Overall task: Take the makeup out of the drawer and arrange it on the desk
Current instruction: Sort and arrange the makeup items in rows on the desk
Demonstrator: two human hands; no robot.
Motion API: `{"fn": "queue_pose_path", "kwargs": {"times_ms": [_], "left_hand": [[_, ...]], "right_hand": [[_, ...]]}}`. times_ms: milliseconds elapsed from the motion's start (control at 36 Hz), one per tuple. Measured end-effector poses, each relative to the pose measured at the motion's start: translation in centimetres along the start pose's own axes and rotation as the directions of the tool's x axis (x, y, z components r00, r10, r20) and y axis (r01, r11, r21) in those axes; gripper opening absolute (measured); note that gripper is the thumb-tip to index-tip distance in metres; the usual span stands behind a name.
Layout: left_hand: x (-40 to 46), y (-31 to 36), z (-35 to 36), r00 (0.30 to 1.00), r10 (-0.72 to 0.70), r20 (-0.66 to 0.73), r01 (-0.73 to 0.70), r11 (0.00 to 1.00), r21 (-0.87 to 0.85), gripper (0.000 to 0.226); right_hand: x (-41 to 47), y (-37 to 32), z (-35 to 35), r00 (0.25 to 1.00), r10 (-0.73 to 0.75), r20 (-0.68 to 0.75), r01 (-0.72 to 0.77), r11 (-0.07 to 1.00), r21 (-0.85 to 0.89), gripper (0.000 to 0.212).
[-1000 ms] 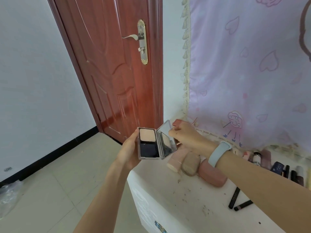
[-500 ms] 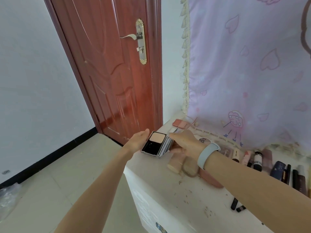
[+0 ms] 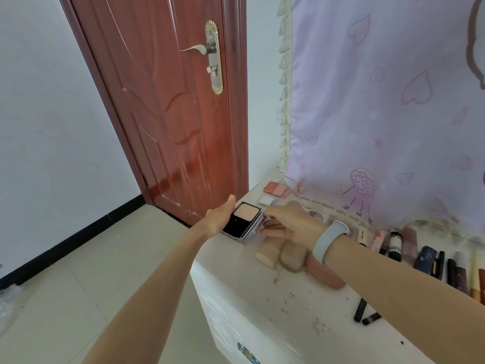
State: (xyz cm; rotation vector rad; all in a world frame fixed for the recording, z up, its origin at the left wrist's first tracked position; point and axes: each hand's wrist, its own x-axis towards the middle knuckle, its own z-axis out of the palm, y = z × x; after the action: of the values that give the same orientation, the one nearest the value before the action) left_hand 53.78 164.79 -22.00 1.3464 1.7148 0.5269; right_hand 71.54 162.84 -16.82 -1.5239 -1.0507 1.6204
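Note:
A black powder compact [image 3: 242, 222] with a beige pan lies nearly flat at the far left corner of the white desk [image 3: 301, 306]. My left hand [image 3: 219, 218] rests against its left edge with straight fingers. My right hand [image 3: 291, 223], with a pale blue band on the wrist, pinches the compact's clear lid at its right side. Behind it lie a pink blush palette [image 3: 275, 189] and a small white palette [image 3: 266, 200].
Two beige tubes [image 3: 278, 252] and a pink case [image 3: 328, 274] lie under my right forearm. Several bottles and pencils [image 3: 420, 252] line the desk's right side; two dark pencils [image 3: 363, 312] lie nearer. A pink curtain [image 3: 380, 101] hangs behind, a red door [image 3: 170, 114] stands left.
The compact came down from mid-air, where it was held upright and open, to the desk's corner. Its lid has folded lower. My left hand's fingers have straightened beside it.

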Motion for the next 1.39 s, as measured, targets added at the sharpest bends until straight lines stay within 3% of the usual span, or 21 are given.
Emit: {"fn": "queue_pose_path", "kwargs": {"times_ms": [56, 111, 167, 222, 278, 361, 500, 639, 833, 972, 1139, 1222, 1389], "left_hand": [[-0.3, -0.1, 0.0, 0.999, 0.039, -0.006, -0.039, 0.999, -0.015, 0.069], [-0.8, -0.4, 0.2, 0.989, 0.130, -0.071, -0.133, 0.990, -0.047, 0.061], [-1.6, -0.8, 0.6, 0.953, 0.225, -0.205, -0.235, 0.972, -0.024, 0.048], [-2.5, -1.8, 1.1, 0.898, 0.260, -0.355, -0.260, 0.964, 0.050, 0.045], [-3.6, -2.9, 1.8, 0.851, 0.259, -0.457, -0.229, 0.966, 0.120, 0.043], [-5.0, -4.5, 3.0, 0.801, 0.273, -0.532, -0.181, 0.959, 0.219, 0.044], [-5.9, -6.0, 5.0, 0.781, 0.343, -0.522, -0.084, 0.886, 0.456, 0.054], [-5.8, -6.8, 5.8, 0.814, 0.347, -0.465, 0.020, 0.784, 0.621, 0.057], [-6.1, -6.6, 5.7, 0.829, 0.330, -0.451, 0.021, 0.787, 0.616, 0.057], [-6.1, -6.4, 5.7, 0.832, 0.320, -0.454, 0.011, 0.808, 0.590, 0.057], [-6.4, -6.2, 5.8, 0.800, 0.317, -0.509, -0.047, 0.880, 0.473, 0.054], [-6.8, -5.7, 6.0, 0.772, 0.314, -0.553, -0.101, 0.919, 0.382, 0.051], [-8.0, -4.6, 6.1, 0.686, 0.314, -0.656, -0.294, 0.945, 0.145, 0.040]], "right_hand": [[-0.3, 0.1, -0.8, 0.998, -0.047, -0.047, 0.040, 0.990, -0.137, 0.006], [-0.4, 0.5, -2.1, 0.967, -0.246, -0.067, 0.189, 0.869, -0.457, 0.012], [-0.5, 1.4, -3.4, 0.873, -0.487, 0.020, 0.343, 0.586, -0.734, 0.017], [-0.8, 2.2, -4.3, 0.804, -0.573, 0.159, 0.385, 0.299, -0.873, 0.020], [-0.9, 3.2, -4.4, 0.782, -0.542, 0.307, 0.401, 0.061, -0.914, 0.027], [-1.4, 4.9, -3.6, 0.745, -0.485, 0.458, 0.461, -0.123, -0.879, 0.040], [-2.0, 6.9, -2.7, 0.717, -0.454, 0.528, 0.428, -0.312, -0.848, 0.057], [-2.4, 6.4, -2.7, 0.706, -0.405, 0.582, 0.424, -0.417, -0.804, 0.047], [-4.3, 5.3, -2.4, 0.802, -0.229, 0.551, 0.404, -0.471, -0.784, 0.037], [-5.3, 5.5, -2.5, 0.824, -0.259, 0.503, 0.363, -0.440, -0.821, 0.031], [-5.4, 6.2, -3.2, 0.777, -0.403, 0.485, 0.343, -0.375, -0.861, 0.026], [-5.5, 5.9, -3.6, 0.744, -0.505, 0.437, 0.360, -0.248, -0.899, 0.035], [-5.9, 3.8, -5.2, 0.691, -0.685, 0.232, 0.421, 0.121, -0.899, 0.036]]}}
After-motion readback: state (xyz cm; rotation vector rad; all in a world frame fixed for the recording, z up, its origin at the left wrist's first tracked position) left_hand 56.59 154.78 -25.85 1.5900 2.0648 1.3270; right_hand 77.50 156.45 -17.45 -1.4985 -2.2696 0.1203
